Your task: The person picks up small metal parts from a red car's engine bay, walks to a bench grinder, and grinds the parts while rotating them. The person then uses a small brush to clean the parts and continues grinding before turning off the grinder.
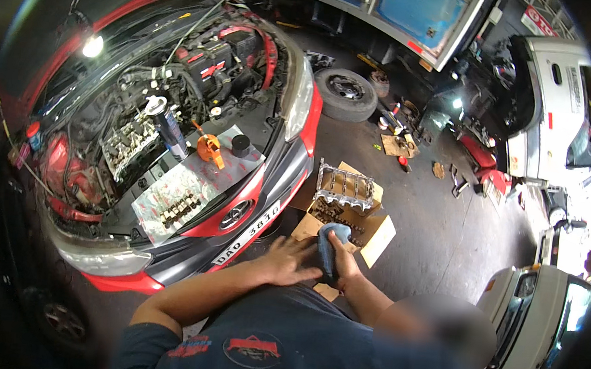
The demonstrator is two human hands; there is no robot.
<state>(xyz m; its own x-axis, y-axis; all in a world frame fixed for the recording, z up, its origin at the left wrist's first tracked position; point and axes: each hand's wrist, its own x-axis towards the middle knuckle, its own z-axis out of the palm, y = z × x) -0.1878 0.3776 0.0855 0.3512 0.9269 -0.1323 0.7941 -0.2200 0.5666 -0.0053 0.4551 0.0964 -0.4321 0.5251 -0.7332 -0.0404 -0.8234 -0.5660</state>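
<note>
**Soft cloth bunching in your right hand**

You are holding the blue-grey cloth just below and right of the frame's centre, beside the open cardboard box. Your right hand is grasping it, thumb uppermost; your left hand is spreading its fingers next to it, gripping nothing that shows.

The cloth is probably handling as light, limp and hard to damage; any oil in it would be making it slippery, though none is clearly showing. Gripping the thick, folded middle is likely giving you more control than pinching 1 loose edge.

The cloth is hiding most of your right fingers, and you cannot tell whether its folds are covering a small part. Whether your left fingertips are touching it is unclear too. Inside the box, the dark metal parts are blending together, and blur is masking your right arm toward the frame's lower right.
</note>
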